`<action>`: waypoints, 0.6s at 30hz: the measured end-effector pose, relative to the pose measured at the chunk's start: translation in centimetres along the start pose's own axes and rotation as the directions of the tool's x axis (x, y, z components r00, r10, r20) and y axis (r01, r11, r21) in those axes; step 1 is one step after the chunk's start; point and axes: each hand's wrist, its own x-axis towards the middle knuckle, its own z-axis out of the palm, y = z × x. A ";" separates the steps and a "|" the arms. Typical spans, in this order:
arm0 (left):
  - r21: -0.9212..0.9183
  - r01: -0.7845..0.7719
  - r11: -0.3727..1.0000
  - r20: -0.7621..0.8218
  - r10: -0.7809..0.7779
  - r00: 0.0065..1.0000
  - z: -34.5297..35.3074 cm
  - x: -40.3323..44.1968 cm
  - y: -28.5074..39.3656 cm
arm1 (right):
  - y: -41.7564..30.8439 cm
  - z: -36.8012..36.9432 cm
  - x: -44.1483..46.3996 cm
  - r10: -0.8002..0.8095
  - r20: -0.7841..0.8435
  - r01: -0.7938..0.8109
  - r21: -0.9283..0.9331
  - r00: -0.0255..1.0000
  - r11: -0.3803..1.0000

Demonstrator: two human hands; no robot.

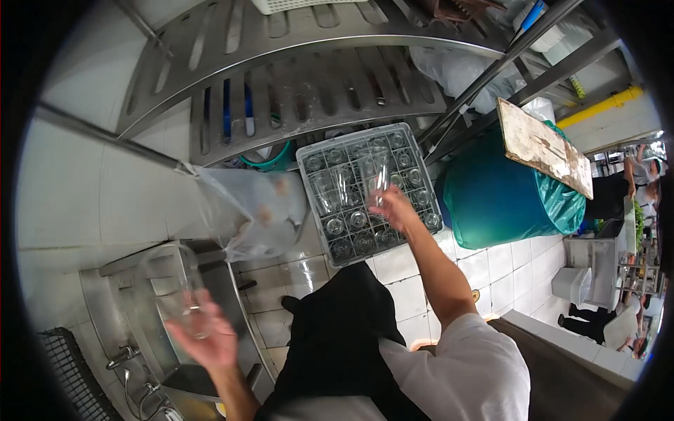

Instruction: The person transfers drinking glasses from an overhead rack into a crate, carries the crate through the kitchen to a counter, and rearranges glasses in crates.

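As I am watching through the head camera, the right hand (394, 209) is grasping a tall glass (378, 172) by its near end, over the rack (354, 139) at the upper centre of the frame; whether that glass is touching the rack, I cannot tell. The left hand (207, 333) is grasping a second glass (172, 270) at the lower left, its exact contact blurring. Both grips are probably sitting at one end so that most of each glass is staying free of fingers. The rack's grid is likely keeping its contents from knocking together. At the right, a board (544, 147) is lying across the barrel (484, 193), perhaps serving as a cover. Counting, I am finding two hands, one glass in each, one rack, one barrel and one board. Two more tall glasses (342, 184) are showing their sides in the rack's left part; the others are crowding too densely for a sure total.
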 end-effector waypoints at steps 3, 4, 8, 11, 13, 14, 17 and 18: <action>-0.057 0.191 0.980 -0.176 -0.198 0.964 0.4 1.5 -7.5 | -1.5 -5.5 5.9 -0.091 -0.191 0.072 -0.104 0.977 0.992; -0.073 0.252 0.965 -0.198 -0.261 0.945 0.3 1.9 -9.5 | -1.5 -7.8 7.9 -0.070 -0.237 0.039 -0.133 0.969 0.990; -0.064 0.433 0.899 -0.148 -0.438 0.887 0.5 3.8 -15.3 | -1.0 -13.2 14.0 -0.272 -0.319 0.087 -0.491 0.908 0.867; -0.037 0.512 0.858 -0.101 -0.513 0.853 0.0 5.2 -18.2 | -0.7 -15.0 17.1 -0.356 -0.373 -0.105 -0.802 0.857 0.588; 0.066 0.552 0.831 -0.077 -0.548 0.833 0.0 6.8 -19.8 | -2.4 -14.3 17.1 -0.305 -0.412 -0.249 -0.855 0.859 0.455; 0.116 0.570 0.813 -0.067 -0.567 0.821 0.1 7.6 -20.5 | -1.9 -14.8 17.9 -0.312 -0.401 -0.237 -0.860 0.861 0.451; 0.239 0.598 0.765 -0.099 -0.594 0.798 0.1 9.6 -22.1 | -1.0 -15.6 19.5 -0.308 -0.389 -0.234 -0.868 0.868 0.437; 0.282 0.609 0.741 -0.104 -0.608 0.787 0.3 10.1 -22.5 | -1.7 -14.9 19.1 -0.286 -0.402 -0.258 -0.865 0.870 0.431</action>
